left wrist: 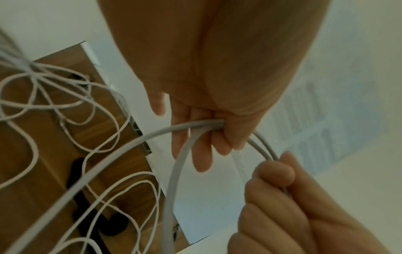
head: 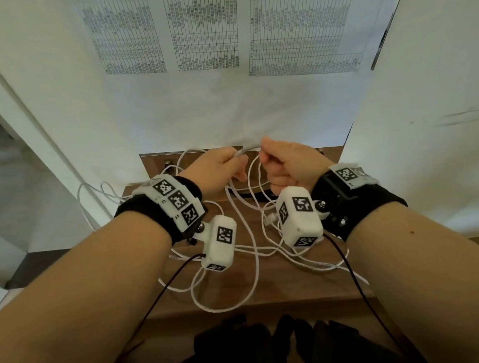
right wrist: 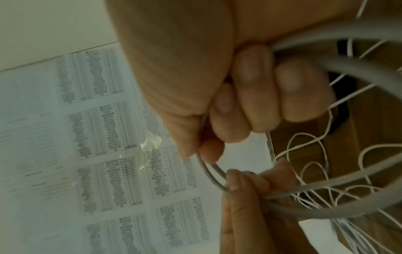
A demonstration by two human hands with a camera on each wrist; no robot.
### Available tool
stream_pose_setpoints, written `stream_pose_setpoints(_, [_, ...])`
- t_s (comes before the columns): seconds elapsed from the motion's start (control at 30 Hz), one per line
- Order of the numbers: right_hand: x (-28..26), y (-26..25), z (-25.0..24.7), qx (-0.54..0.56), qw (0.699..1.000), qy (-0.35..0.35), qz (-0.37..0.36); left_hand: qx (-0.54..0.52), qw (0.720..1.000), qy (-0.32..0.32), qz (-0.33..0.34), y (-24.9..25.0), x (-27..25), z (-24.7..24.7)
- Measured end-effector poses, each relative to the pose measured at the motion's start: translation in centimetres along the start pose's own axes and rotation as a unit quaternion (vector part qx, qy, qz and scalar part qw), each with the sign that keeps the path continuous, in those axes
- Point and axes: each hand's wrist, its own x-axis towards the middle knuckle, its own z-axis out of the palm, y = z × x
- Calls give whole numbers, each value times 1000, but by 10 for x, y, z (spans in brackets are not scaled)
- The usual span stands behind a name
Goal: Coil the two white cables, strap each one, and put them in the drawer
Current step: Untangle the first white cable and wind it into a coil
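Both hands are raised over the wooden table (head: 300,291), close together. A white cable (head: 249,149) arcs between them. My left hand (head: 217,168) pinches two strands of it (left wrist: 152,135) between thumb and fingers (left wrist: 226,142), so a loop hangs down. My right hand (head: 283,163) has its fingers (right wrist: 250,96) curled round the same cable (right wrist: 208,171), just to the right. More thin white cable (head: 251,267) lies in loose tangled loops on the table below the wrists. I cannot tell the two cables apart there. No drawer is in view.
A dark strap-like strip (head: 258,195) lies on the table under the hands, also in the left wrist view (left wrist: 76,177). Printed sheets (head: 202,31) cover the wall behind. Some cable (head: 94,191) hangs off the table's left edge. Dark clothing (head: 247,351) fills the bottom.
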Motion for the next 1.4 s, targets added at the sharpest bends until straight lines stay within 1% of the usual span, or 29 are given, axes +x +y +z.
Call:
stream_pose_setpoints(0.07, [-1, -1, -2, 58, 998, 17, -19, -83, 996, 3, -14, -6, -2, 0])
stream_pose_setpoints(0.1, [-1, -2, -2, 91, 995, 28, -31, -140, 990, -8, -29, -7, -4, 1])
stream_pose_setpoints(0.13, [-1, -2, -3, 120, 991, 36, -43, -212, 976, -22, -49, -7, -6, 2])
stream_pose_setpoints(0.2, [0, -2, -1, 157, 984, 47, -68, -347, 933, -39, -84, -3, -11, 5])
stream_pose_setpoints(0.23, [0, -1, 1, 176, 980, 53, -80, -393, 914, -42, -94, -1, -12, 6])
stream_pose_setpoints(0.33, [3, -4, 4, 248, 959, 81, -114, -509, 853, -58, -99, 1, -15, 9])
stream_pose_setpoints(0.37, [4, -7, 3, 268, 951, 95, -121, -529, 841, -66, -97, 1, -16, 11])
stream_pose_setpoints(0.4, [5, -10, 3, 284, 945, 108, -125, -534, 837, -72, -96, -1, -16, 13])
stream_pose_setpoints(0.43, [6, -13, 2, 296, 939, 119, -127, -528, 840, -78, -92, -1, -16, 15])
stream_pose_setpoints(0.53, [6, -16, 3, 317, 928, 149, -130, -489, 865, -80, -73, -2, -15, 23])
stream_pose_setpoints(0.57, [5, -16, 4, 323, 925, 155, -129, -488, 867, -74, -67, -1, -14, 25])
stream_pose_setpoints(0.67, [5, -12, 9, 344, 916, 164, -124, -517, 854, -34, -51, 11, -12, 30])
stream_pose_setpoints(0.77, [1, -9, 13, 348, 915, 164, -120, -559, 827, 3, -63, 25, -10, 29])
stream_pose_setpoints(0.83, [-1, -6, 14, 345, 918, 158, -112, -571, 817, 16, -71, 30, -9, 25])
stream_pose_setpoints(0.9, [-1, -2, 12, 338, 925, 142, -96, -559, 826, 29, -64, 30, -6, 19])
stream_pose_setpoints(0.93, [-1, 0, 11, 329, 931, 133, -87, -542, 837, 38, -61, 30, -4, 16])
stream_pose_setpoints(0.97, [-1, 2, 9, 315, 937, 126, -78, -516, 853, 46, -62, 29, -3, 12])
stream_pose_setpoints(1.03, [0, 3, 6, 271, 953, 120, -57, -440, 895, 43, -64, 28, -1, 3])
stream_pose_setpoints(1.13, [-5, -3, 3, 155, 981, 110, -31, -308, 950, -8, -51, 26, -4, -12])
stream_pose_setpoints(1.2, [-7, -5, 1, 47, 993, 106, -37, -203, 977, -45, -41, 26, -5, -20])
stream_pose_setpoints(1.23, [-6, -5, 0, -5, 994, 101, -45, -150, 986, -58, -36, 26, -5, -22])
stream_pose_setpoints(1.3, [-3, -5, 0, -80, 992, 86, -51, -67, 994, -83, -23, 28, -4, -24])
stream_pose_setpoints(1.33, [-1, -5, 0, -95, 991, 76, -51, -47, 995, -92, -19, 28, -4, -24])
stream_pose_setpoints(1.4, [1, -4, 0, -89, 993, 53, -47, -50, 995, -87, -20, 26, -3, -23])
